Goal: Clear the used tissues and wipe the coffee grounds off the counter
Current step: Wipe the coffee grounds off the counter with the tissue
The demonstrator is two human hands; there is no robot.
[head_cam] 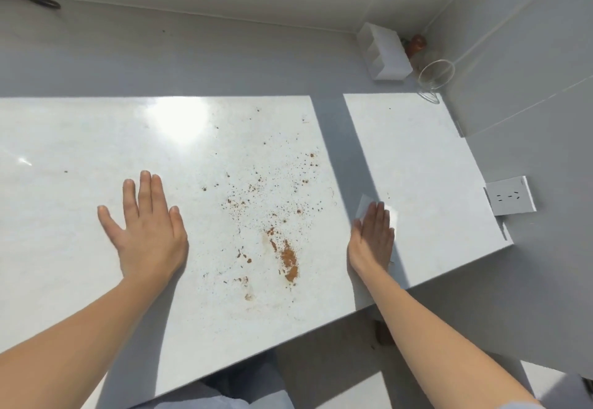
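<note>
The white surface (80, 139) is lit by bright sun. Brown coffee grounds (288, 259) are spread over its middle, between the two hands. The thickest heap lies near the front edge, and thin specks are scattered up and to the right of it.

The left hand (146, 227) is laid flat on the surface, fingers spread and open, with nothing held. It is well apart from the grounds, on their left. The right hand (372, 242) is pressed flat too, fingers straight and close together, on top of a white tissue (364, 205). The tissue is not gripped; it is only pinned under the palm. One corner of it is seen peeking out past the fingertips. It lies just to the right of the grounds, partly in a band of shadow.

The step in hand is judged to be the wiping. It would be done best if the tissue is kept flat under the whole palm and pushed sideways to the left, through the specks, toward the thick heap. The grounds should be gathered into one pile, not smeared. The far specks should be swept in first. Care is needed near the front edge, so nothing is pushed onto the floor.

The tissue's long side runs with the fingers, away from the person, and its free corner points to the back wall. The heap of grounds is stretched the same way, front to back, tilted a little.
</note>
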